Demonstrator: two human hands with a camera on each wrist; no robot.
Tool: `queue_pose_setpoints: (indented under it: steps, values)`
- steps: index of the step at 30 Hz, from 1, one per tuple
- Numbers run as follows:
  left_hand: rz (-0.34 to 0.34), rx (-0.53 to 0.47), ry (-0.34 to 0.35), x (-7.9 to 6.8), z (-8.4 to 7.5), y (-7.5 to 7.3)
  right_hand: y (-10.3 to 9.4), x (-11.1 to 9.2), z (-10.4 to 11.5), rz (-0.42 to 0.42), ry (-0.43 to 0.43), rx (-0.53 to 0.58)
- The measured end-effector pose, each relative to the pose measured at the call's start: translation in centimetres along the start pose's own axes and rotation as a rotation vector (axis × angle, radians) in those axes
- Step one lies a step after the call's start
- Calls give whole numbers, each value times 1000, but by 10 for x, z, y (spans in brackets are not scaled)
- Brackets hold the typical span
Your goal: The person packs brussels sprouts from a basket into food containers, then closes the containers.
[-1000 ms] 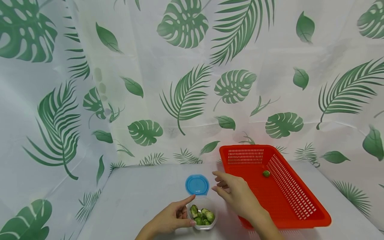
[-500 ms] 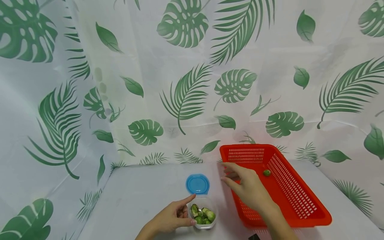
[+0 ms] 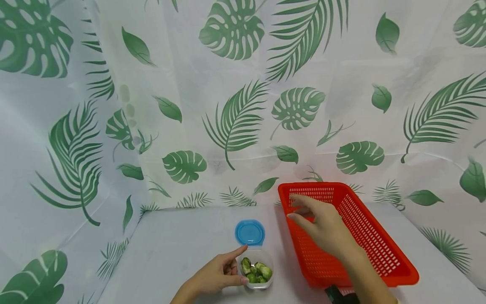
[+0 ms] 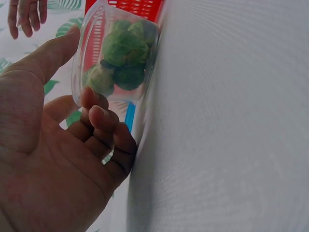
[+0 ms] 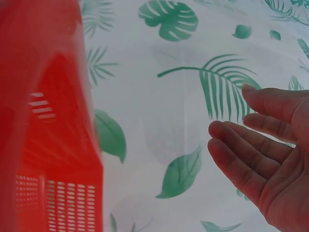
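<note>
A small clear plastic container (image 3: 270, 270) holds several Brussels sprouts (image 3: 262, 270) on the white table. My left hand (image 3: 214, 274) holds it from the left, index finger at the far side and thumb at the near side. In the left wrist view, the thumb is at the rim of the container (image 4: 79, 72) and the other fingers curl beside it. Over the left part of a red basket (image 3: 379, 228) hovers my right hand (image 3: 328, 228), fingers loosely bent. The right wrist view shows that hand (image 5: 270, 164) with nothing in it, beside the basket wall (image 5: 48, 121).
A blue lid (image 3: 249, 232) lies flat directly behind the container. The perforated basket stands to the container's right, its far end near the leaf-patterned backdrop (image 3: 235, 76). White table surface (image 3: 178, 240) stretches out to the left.
My right hand has moved right and away from me, from beside the container to above the basket, now largely covering the sprout inside it. My left hand and the container stay put.
</note>
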State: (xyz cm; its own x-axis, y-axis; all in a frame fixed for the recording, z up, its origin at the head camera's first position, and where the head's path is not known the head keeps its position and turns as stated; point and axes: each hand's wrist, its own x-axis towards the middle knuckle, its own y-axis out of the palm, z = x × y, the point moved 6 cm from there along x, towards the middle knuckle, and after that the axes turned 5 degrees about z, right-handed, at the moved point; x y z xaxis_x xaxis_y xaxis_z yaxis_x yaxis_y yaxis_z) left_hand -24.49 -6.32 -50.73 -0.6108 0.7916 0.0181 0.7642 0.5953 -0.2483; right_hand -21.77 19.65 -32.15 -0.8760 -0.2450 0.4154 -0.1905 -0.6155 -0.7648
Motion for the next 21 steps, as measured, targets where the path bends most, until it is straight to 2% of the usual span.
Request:
queue_pose_setpoints:
  steps: [21]
  values:
    - [-2,17,9,0,3,-1,-21,19,-3,8,-38,-102]
